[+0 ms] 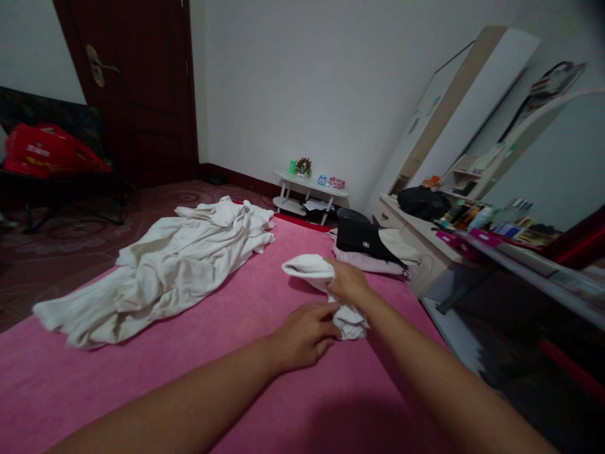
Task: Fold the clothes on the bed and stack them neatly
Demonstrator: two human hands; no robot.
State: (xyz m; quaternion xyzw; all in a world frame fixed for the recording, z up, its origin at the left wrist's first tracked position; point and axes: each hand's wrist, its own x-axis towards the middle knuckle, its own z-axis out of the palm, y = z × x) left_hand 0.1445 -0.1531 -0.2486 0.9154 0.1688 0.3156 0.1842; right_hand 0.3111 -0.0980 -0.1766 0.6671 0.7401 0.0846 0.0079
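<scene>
A small white cloth [312,270] lies bunched on the pink bed cover [227,366]. My right hand [348,282] rests on top of it with fingers closed around its far part. My left hand [302,334] pinches the near end of the same cloth, fingers curled. A large heap of white cloth [165,265] lies spread to the left, apart from both hands.
A stack of folded clothes with a black item on top [366,243] sits at the bed's far right corner. A cluttered dresser [439,239] stands to the right, a small white table [309,189] by the far wall, a red bag [47,151] and dark door [142,88] at left.
</scene>
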